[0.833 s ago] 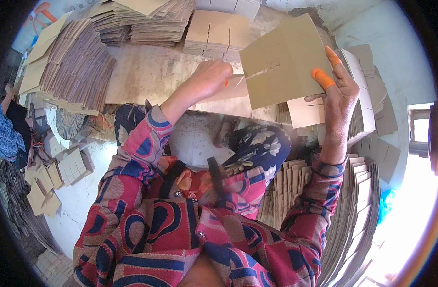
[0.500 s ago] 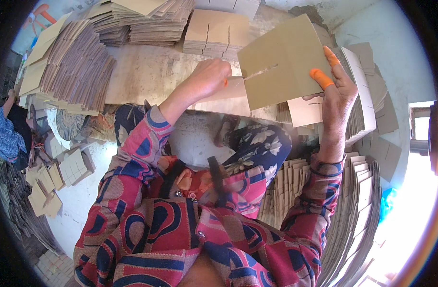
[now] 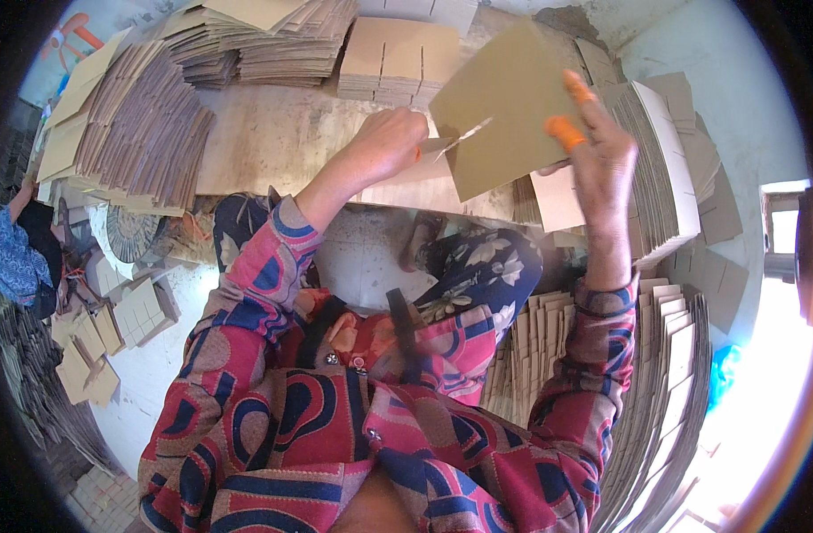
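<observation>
My right hand (image 3: 602,164), with orange covers on two fingertips, grips the right edge of a tan cardboard sheet (image 3: 513,98). The sheet is tilted above the bench, and a pale slit runs in from its left edge. Left of it, my left hand (image 3: 390,140) is closed around a second cardboard piece (image 3: 436,147), mostly seen edge-on. That piece's end meets the sheet near the slit; whether the two interlock I cannot tell. A paler cardboard piece (image 3: 420,188) lies on the bench's near edge below them.
On the wooden bench (image 3: 264,142), tall cardboard stacks (image 3: 140,124) stand at the left, with a slotted stack (image 3: 398,58) at the back. More upright stacks (image 3: 664,178) line the right. Rows of assembled dividers (image 3: 664,373) stand at my lower right. Loose pieces (image 3: 91,369) lie at the left.
My right hand has moved left, bringing the cardboard sheet closer to my left hand and tilting it further. My left hand has stayed almost in place.
</observation>
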A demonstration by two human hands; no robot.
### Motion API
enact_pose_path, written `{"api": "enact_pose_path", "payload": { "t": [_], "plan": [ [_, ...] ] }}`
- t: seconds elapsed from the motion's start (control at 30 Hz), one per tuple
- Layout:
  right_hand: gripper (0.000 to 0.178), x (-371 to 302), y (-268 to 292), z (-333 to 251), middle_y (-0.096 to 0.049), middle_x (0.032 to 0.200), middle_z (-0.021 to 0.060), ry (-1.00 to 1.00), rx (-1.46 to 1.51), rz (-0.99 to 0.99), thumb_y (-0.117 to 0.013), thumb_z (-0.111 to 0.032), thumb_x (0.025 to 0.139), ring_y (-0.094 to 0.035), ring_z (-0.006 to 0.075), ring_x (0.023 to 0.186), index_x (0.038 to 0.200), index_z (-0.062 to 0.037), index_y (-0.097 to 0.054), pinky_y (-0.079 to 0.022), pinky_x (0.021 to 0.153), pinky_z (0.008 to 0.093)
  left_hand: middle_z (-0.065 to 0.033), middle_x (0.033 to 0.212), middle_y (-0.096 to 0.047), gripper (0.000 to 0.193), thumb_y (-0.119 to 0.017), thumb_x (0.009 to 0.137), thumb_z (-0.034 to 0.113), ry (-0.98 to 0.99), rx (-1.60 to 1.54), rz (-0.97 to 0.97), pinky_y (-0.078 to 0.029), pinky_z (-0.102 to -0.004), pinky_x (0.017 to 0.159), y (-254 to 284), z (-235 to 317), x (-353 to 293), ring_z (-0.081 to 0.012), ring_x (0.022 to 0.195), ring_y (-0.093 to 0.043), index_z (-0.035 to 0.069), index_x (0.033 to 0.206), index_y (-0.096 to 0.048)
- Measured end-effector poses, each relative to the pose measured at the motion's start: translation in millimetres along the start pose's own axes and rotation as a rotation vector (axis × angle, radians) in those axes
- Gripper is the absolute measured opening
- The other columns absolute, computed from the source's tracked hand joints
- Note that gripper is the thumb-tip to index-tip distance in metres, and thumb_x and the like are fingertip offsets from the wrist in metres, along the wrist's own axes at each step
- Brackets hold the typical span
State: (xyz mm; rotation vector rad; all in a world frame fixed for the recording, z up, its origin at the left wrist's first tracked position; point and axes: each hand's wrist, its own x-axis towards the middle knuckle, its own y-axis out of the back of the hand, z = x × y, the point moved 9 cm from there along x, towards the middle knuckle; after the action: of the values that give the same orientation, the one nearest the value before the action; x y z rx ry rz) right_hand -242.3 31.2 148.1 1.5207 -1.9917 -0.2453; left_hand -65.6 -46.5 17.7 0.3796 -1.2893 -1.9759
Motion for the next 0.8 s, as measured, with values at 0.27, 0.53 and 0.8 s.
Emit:
{"api": "enact_pose_path", "payload": {
  "t": [0.27, 0.53, 0.8],
  "plan": [
    [0.048, -14.1, -55.5, 41.9, -0.068, 0.104, 0.0110, -0.186, -0.098, -0.172, -0.059, 0.002, 0.088, -0.063, 0.0084, 0.067, 0.136, -0.0036, -0.052, -0.054, 0.052, 0.0243, -0.0235, 0.078, -0.061, 0.004, -0.062, 0.070, -0.001, -0.041, -0.066, 0.104, -0.048, -0.0486, 0.070, 6.9, 3.9, -3.9, -0.0420, 0.080, -0.059, -0.002, 0.073, -0.062],
    [0.051, -2.8, -65.7, 23.5, -0.067, 0.101, 0.0144, 0.020, -0.054, -0.256, -0.058, 0.003, 0.087, -0.062, 0.0151, 0.064, 0.137, -0.0003, -0.048, -0.052, 0.052, 0.0279, -0.0218, 0.083, -0.061, 0.009, -0.061, 0.070, -0.001, -0.006, -0.009, 0.014, -0.047, -0.0487, 0.075, -1.9, -6.2, -2.4, -0.0412, 0.085, -0.058, -0.002, 0.079, -0.062],
    [0.070, -55.8, -137.5, 60.0, -0.067, 0.078, 0.0194, 0.090, -0.662, -0.493, -0.068, -0.009, 0.083, -0.065, 0.0393, 0.064, 0.145, -0.0034, -0.036, -0.051, 0.058, 0.0484, -0.0231, 0.077, -0.059, 0.011, -0.065, 0.073, 0.008, -0.053, -0.078, 0.110, -0.045, -0.0499, 0.071, 4.1, -6.4, -4.5, -0.0420, 0.081, -0.058, -0.001, 0.075, -0.058]
  ]
}}
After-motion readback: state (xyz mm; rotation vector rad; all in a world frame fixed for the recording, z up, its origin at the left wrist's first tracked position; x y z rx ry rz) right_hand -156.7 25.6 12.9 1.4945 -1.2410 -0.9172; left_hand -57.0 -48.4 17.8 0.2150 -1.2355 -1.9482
